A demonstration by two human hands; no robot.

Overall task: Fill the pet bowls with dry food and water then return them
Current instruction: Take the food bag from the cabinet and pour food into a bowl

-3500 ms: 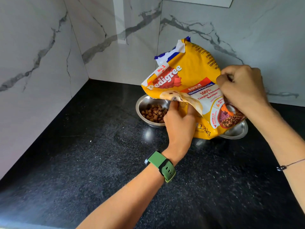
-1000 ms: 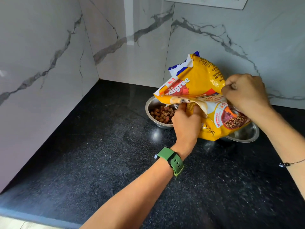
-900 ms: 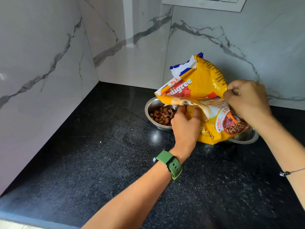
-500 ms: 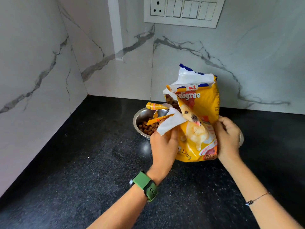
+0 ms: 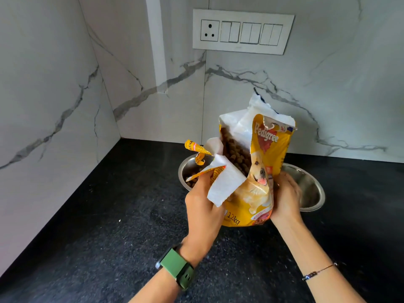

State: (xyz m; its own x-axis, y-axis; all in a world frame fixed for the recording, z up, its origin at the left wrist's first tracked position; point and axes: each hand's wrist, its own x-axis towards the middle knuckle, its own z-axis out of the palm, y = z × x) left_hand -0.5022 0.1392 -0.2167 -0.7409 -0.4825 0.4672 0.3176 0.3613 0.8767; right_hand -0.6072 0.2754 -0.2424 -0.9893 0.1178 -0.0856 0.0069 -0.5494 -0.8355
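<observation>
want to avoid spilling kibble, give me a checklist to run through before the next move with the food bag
1. Yellow dog food bag upright on the black speckled countertop: ok.
2. Both hands on it: ok; left hand grips the torn flap, right hand holds the side.
3. Bag mouth closed: not ok; torn open, brown kibble showing.
4. Left steel bowl has food: ok, though the amount is partly hidden.
5. Right steel bowl filled: not ok; the part in view is bare metal.
6. Stray kibble on countertop: cannot tell against the speckle.
</observation>
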